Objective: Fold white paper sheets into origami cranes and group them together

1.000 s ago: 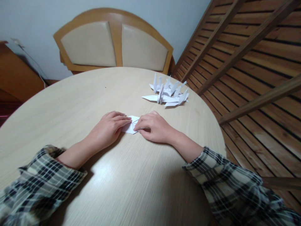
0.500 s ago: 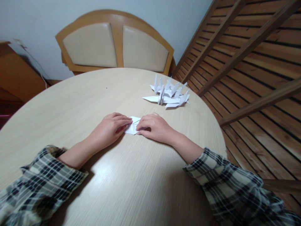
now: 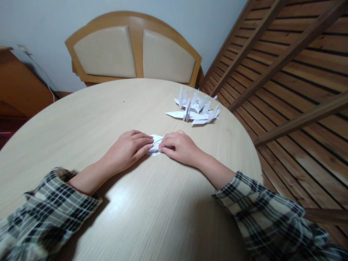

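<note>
A small piece of folded white paper (image 3: 157,138) lies on the table between my two hands, partly covered by them. My left hand (image 3: 132,145) holds down its left side, with the fingers together and the thumb tip on the paper. On the other side, my right hand (image 3: 179,145) pinches the paper's right edge between curled fingers and thumb. A flap at the near side is partly lifted beneath the thumbs. Beyond my right hand stands a cluster of several white paper cranes (image 3: 187,115).
The round pale wooden table (image 3: 152,203) fills the foreground. Behind its far edge stands a wooden headboard (image 3: 140,43) with two cream panels. A slatted wooden wall (image 3: 293,108) rises on the right, and a brown cabinet (image 3: 21,87) is at the left.
My left thumb has moved right onto the paper. The near flap now looks raised and folded inward. My right hand has barely shifted, and the cranes stay where they were.
</note>
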{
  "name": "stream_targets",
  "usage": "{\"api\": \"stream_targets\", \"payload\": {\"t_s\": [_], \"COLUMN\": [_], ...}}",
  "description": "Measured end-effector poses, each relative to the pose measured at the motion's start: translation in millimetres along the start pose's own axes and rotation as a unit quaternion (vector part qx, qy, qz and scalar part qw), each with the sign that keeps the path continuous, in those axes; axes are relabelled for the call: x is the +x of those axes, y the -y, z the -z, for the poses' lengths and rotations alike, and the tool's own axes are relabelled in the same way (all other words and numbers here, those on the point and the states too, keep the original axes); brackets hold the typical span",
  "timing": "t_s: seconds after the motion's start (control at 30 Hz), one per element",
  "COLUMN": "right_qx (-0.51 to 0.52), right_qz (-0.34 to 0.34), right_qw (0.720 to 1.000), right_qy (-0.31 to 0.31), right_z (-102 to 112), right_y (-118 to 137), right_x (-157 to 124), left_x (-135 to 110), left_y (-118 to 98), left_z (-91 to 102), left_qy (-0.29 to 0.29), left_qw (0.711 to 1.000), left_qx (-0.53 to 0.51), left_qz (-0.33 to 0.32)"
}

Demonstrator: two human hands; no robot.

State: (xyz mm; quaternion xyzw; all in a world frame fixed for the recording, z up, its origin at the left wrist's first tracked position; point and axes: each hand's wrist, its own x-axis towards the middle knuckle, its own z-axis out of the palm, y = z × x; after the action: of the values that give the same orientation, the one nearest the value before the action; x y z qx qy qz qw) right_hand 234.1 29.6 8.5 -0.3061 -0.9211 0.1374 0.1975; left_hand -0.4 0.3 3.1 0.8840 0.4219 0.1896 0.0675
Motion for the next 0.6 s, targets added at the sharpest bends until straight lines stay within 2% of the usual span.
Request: {"api": "stream_targets", "payload": {"t_s": [0.3, 0.6], "right_qx": [-0.019, -0.006], "right_qz": [-0.04, -0.053], "right_qw": [0.999, 0.999], "right_qy": [-0.003, -0.004], "right_z": [0.9, 0.6], "right_y": [5.2, 5.5], "right_x": [1.3, 1.9], "left_x": [0.3, -0.3], "left_y": [1.4, 2.6], "left_z": [-1.0, -2.1], "left_qy": [-0.002, -0.005], "left_qw": [1.0, 1.0], "left_qx": [0.006, 0.008], "left_qz": [0.002, 0.001]}}
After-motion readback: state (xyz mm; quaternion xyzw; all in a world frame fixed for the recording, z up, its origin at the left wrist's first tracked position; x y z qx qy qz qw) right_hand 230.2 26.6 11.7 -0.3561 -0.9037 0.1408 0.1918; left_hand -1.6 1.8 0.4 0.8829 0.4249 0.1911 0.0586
